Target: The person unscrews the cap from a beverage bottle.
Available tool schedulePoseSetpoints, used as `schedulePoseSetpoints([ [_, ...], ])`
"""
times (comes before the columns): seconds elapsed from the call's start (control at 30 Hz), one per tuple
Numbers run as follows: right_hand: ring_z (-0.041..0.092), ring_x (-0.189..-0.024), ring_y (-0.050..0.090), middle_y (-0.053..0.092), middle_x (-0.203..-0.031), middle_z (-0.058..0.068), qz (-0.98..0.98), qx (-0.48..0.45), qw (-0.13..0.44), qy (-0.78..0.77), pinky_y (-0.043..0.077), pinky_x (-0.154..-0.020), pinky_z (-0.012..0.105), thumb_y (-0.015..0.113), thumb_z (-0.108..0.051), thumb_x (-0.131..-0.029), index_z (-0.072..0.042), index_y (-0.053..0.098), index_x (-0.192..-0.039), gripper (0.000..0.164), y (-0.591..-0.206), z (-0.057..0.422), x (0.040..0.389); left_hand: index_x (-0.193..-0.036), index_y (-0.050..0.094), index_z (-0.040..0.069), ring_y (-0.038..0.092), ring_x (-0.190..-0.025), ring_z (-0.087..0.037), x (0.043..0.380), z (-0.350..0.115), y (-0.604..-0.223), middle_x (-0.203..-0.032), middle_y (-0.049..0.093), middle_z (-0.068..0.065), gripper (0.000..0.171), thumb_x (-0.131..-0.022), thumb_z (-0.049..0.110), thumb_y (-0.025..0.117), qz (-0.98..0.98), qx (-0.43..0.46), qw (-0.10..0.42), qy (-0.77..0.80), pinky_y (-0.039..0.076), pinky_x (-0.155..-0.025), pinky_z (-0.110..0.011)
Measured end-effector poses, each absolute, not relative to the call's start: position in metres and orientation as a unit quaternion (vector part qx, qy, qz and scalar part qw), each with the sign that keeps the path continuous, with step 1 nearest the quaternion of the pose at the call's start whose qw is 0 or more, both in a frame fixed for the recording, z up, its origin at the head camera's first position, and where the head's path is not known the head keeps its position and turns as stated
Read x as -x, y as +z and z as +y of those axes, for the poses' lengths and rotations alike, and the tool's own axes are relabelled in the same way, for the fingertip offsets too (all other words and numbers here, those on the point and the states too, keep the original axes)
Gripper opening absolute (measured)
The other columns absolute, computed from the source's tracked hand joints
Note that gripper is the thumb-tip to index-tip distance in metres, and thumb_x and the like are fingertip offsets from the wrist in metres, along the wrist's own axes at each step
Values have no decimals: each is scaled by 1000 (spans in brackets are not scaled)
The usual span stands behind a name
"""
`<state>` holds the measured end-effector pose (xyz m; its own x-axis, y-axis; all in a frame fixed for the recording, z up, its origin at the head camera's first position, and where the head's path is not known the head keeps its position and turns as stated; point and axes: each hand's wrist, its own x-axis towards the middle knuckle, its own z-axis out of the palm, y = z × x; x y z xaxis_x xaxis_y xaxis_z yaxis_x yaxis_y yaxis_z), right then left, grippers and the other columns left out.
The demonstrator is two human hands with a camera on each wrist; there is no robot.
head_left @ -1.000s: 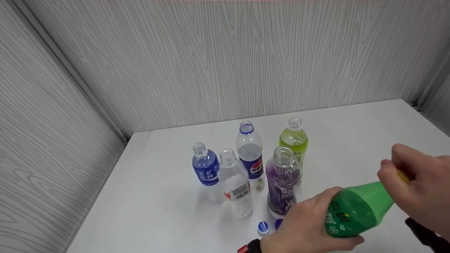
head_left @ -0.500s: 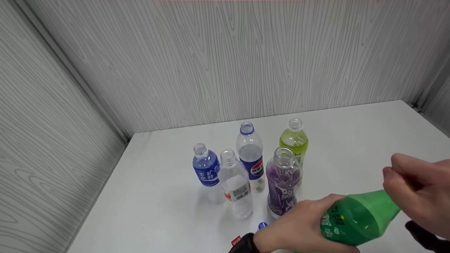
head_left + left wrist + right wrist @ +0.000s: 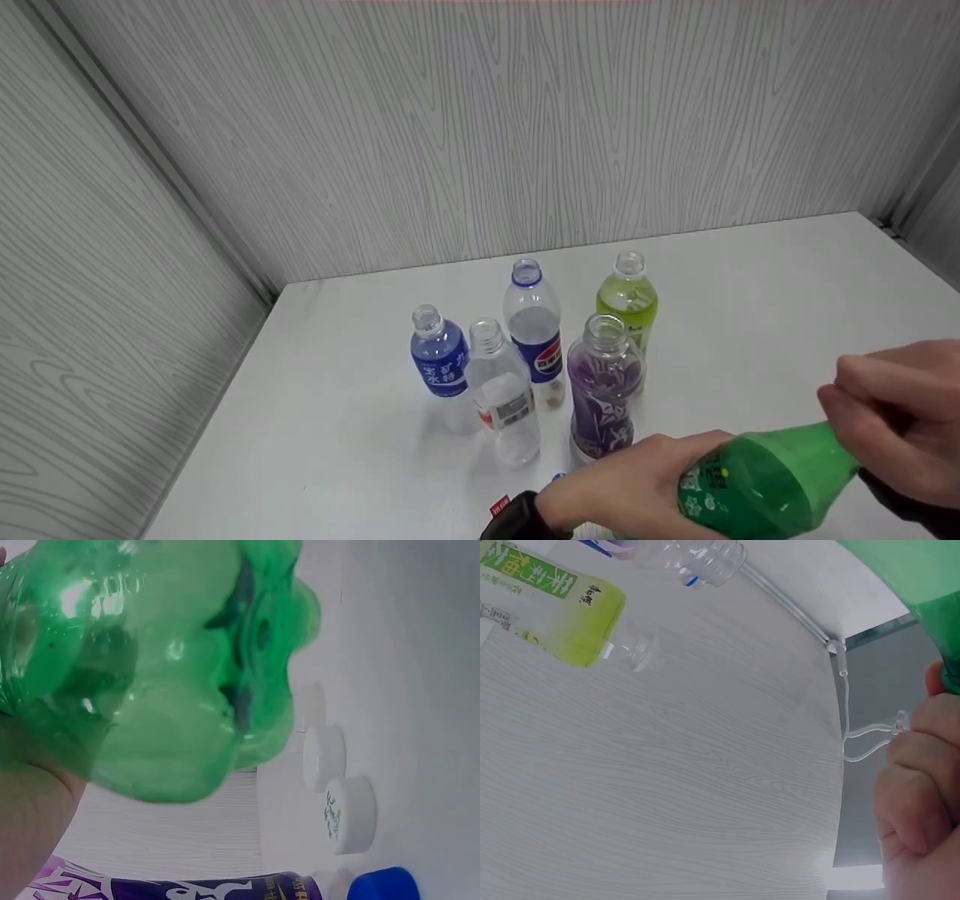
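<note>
A green plastic bottle (image 3: 780,476) is tilted at the lower right of the head view, its neck pointing up and right. My left hand (image 3: 626,487) grips its body, fingers partly hidden behind it. Curled around the top of the neck, my right hand (image 3: 900,424) covers the cap. The right wrist view shows those fingers (image 3: 915,787) bent just at the bottle's mouth end. In the left wrist view the bottle's lobed base (image 3: 259,675) is off the table, above a white cap (image 3: 352,815) and a blue cap (image 3: 384,885).
Uncapped bottles stand upright left of my hands: a purple-labelled one (image 3: 600,405), a clear one (image 3: 510,439), a blue one (image 3: 442,367), a Pepsi bottle (image 3: 534,322) and a yellow-green one (image 3: 628,296). A wood-grain panel (image 3: 480,127) rises behind the white table (image 3: 337,420).
Both hands and the green bottle have moved lower in the head view. The yellow cap glimpsed between my right fingers is now hidden. The standing bottles have not moved.
</note>
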<state>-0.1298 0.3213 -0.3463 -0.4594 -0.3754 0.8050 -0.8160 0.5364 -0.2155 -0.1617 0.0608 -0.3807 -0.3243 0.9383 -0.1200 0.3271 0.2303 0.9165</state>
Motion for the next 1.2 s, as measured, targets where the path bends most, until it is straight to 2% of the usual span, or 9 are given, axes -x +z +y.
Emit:
schedulePoseSetpoints([
  [0.17, -14, -45, 23, 27, -48, -17, -784, -407, 352, 309, 15, -44, -1, 60, 9, -65, -20, 35, -53, 40, -346, 324, 133, -140, 38, 28, 55, -99, 12, 162, 61, -381, -125, 62, 5, 67, -84, 11, 69, 688, -457, 369, 426, 45, -93, -10],
  [0.37, -12, -43, 24, 31, -50, -19, -897, -225, 333, 185, 22, -41, 5, 62, -8, -83, -25, 48, -68, 27, -337, 315, 124, -134, 38, 44, 58, -94, 11, 152, 67, -376, -113, 63, 20, 66, -82, 26, 74, 742, -382, 309, 456, 49, -84, -13],
  [0.47, -10, -41, 27, 37, -49, -14, -919, -143, 320, 182, 26, -40, 9, 54, -13, -92, -21, 52, -77, 17, -337, 308, 123, -133, 34, 47, 57, -93, 12, 145, 72, -377, -110, 61, 24, 68, -79, 40, 75, 794, -343, 234, 445, 49, -82, -14],
  [0.57, -9, -39, 30, 41, -48, -11, -922, -96, 322, 193, 28, -39, 10, 50, -17, -96, -22, 49, -74, 22, -339, 303, 121, -136, 33, 41, 55, -98, 13, 139, 77, -383, -115, 60, 23, 70, -78, 51, 72, 842, -359, 106, 388, 48, -85, -11],
  [0.7, -6, -37, 22, 33, -44, -10, -920, -60, 338, 188, 20, -36, 14, 52, -24, -96, -25, 40, -64, 34, -340, 300, 119, -138, 35, 29, 60, -98, 10, 132, 80, -391, -116, 63, 17, 75, -78, 57, 69, 865, -393, -83, 301, 47, -85, -5],
  [0.77, -6, -37, 18, 29, -43, -10, -914, -63, 357, 184, 18, -36, 15, 54, -22, -93, -24, 38, -60, 36, -340, 299, 120, -138, 35, 26, 61, -97, 9, 131, 80, -393, -115, 65, 15, 75, -79, 56, 68, 863, -398, -121, 287, 46, -85, -4],
  [0.9, -9, -37, 15, 25, -44, -12, -902, -96, 381, 180, 17, -36, 13, 53, -15, -88, -23, 36, -57, 37, -339, 300, 122, -139, 34, 29, 58, -98, 12, 134, 77, -389, -117, 63, 17, 73, -80, 54, 69, 853, -417, -60, 308, 44, -85, -3],
  [1.1, -10, -37, 11, 22, -44, -14, -916, -99, 345, 178, 15, -35, 12, 53, -16, -92, -26, 32, -55, 44, -338, 301, 117, -135, 33, 46, 55, -92, 14, 141, 70, -376, -109, 60, 25, 69, -79, 46, 73, 816, -392, 178, 385, 46, -81, -10],
  [1.2, -10, -36, 11, 22, -45, -14, -924, -97, 324, 176, 16, -35, 12, 53, -18, -94, -26, 32, -56, 44, -339, 301, 116, -131, 35, 50, 57, -90, 12, 143, 68, -372, -107, 61, 26, 67, -79, 38, 75, 786, -363, 267, 423, 48, -79, -14],
])
